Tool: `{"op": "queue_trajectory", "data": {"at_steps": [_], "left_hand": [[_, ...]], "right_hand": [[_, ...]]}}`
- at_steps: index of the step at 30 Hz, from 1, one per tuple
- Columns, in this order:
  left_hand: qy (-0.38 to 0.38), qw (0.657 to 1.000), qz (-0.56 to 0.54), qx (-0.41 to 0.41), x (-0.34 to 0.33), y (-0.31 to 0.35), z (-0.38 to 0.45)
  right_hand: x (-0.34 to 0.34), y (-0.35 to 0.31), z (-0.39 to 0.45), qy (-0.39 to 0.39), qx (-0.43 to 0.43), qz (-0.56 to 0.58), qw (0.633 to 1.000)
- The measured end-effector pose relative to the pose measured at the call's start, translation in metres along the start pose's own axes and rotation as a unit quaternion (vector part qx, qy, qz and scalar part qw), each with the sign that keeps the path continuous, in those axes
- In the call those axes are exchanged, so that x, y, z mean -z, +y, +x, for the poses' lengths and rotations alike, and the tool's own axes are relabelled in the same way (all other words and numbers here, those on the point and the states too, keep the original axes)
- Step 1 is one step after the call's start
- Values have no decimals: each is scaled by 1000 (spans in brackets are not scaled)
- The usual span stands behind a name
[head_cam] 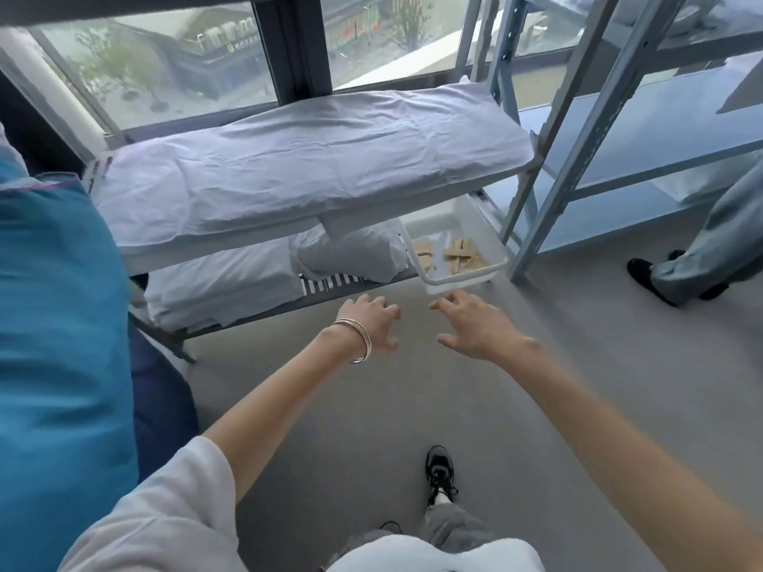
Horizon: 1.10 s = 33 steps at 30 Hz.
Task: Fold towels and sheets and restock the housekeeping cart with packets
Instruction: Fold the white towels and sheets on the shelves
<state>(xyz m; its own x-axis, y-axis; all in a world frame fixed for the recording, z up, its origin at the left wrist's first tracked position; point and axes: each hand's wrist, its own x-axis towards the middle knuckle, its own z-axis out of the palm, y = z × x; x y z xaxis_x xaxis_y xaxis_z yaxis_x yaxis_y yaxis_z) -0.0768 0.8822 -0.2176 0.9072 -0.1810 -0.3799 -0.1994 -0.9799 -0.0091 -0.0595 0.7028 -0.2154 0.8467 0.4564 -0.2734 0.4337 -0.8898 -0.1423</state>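
1. Both arms reach forward over the grey floor (371, 406) toward a two-shelf housekeeping cart (231, 253).
2. The left hand (369, 319), with bangles on the wrist, has its fingers spread and loosely curled, holding nothing.
3. The right hand (475, 324) is likewise spread and empty.
4. A white sheet (309, 158) covers the cart's top shelf.
5. Folded white linens (223, 282) lie on the lower shelf.
6. At that shelf's right end, a clear tray (466, 278) holds tan packets (460, 253).

open floor (371, 406) before the bin (462, 278) — shelf (313, 167) overhead
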Motion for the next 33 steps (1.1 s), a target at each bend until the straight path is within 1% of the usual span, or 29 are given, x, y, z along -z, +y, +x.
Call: {"op": "queue_trajectory", "data": {"at_steps": [9, 14, 23, 28, 33], "left_hand": [[18, 999, -21, 35, 47, 12, 95], [21, 998, -30, 48, 60, 17, 132], [23, 998, -27, 48, 75, 5, 183], [16, 999, -14, 44, 84, -21, 225], [45, 998, 14, 29, 104, -51, 268]], "right_hand": [[45, 73, 85, 8, 43, -10, 999], [56, 107, 119, 3, 60, -35, 998], [61, 130, 171, 1, 67, -21, 998], [67, 136, 214, 0, 58, -32, 998], [89, 144, 265, 11, 48, -48, 998]]}}
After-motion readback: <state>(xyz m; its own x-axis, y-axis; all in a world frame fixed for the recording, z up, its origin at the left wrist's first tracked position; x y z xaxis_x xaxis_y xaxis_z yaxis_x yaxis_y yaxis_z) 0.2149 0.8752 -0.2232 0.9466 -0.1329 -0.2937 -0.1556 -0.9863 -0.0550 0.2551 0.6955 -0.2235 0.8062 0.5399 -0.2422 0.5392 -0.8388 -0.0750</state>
